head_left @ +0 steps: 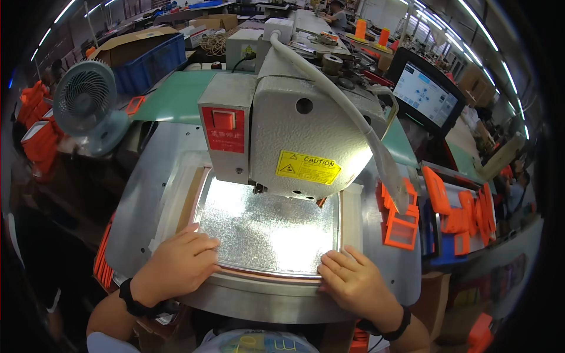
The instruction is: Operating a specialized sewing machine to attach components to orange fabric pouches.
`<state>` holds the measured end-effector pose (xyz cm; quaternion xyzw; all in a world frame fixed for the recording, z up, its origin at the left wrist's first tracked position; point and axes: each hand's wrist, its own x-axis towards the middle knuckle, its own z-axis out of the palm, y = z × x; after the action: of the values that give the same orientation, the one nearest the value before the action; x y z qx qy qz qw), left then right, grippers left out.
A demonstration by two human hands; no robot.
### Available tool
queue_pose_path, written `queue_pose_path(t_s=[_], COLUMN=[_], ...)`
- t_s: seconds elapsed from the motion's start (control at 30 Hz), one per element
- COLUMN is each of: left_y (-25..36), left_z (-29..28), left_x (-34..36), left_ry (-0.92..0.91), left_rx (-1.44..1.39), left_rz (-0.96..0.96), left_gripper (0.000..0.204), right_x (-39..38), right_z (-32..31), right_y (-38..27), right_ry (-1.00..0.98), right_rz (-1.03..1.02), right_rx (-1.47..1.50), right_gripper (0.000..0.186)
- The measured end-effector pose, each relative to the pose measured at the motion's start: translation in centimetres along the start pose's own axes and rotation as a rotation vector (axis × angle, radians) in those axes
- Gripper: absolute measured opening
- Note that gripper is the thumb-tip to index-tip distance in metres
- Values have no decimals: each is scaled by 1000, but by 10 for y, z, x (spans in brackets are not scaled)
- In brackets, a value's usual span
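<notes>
A flat rectangular panel (265, 241) with a shiny silver face and a thin brown edge lies on the metal bed of an industrial sewing machine (300, 129). At the panel's near left corner is my left hand (181, 265), its fingers bent together over the edge. My right hand (358, 282) grips the near right corner, fingers curled over the rim. Light glares off the silver surface. Above the panel's far part hangs the machine head, which hides some of it; the needle area is too dark to make out.
Orange frame-shaped pieces (402, 226) lie on the bed's right side, with more orange parts (456, 212) in a tray beyond. A lit screen (428, 94) stands back right. To the left are a fan (88, 100) and a blue crate (150, 65). A red switch (223, 120) is on the machine.
</notes>
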<state>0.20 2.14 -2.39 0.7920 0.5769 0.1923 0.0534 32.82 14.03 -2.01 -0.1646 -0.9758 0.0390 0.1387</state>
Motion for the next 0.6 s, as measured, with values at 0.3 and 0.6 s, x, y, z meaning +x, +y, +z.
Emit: queue_pose_path(t_s=[0.3, 0.6], left_y=[-20, -24], left_z=[16, 12], left_x=[94, 127], left_ry=[-176, -436], left_rx=[149, -86], left_rz=[275, 263], left_gripper=[62, 72], right_x=[0, -1], right_z=[0, 1], right_y=[2, 2], right_ry=[-17, -19], right_rz=[2, 4], right_rx=[-50, -48], right_gripper=[28, 27])
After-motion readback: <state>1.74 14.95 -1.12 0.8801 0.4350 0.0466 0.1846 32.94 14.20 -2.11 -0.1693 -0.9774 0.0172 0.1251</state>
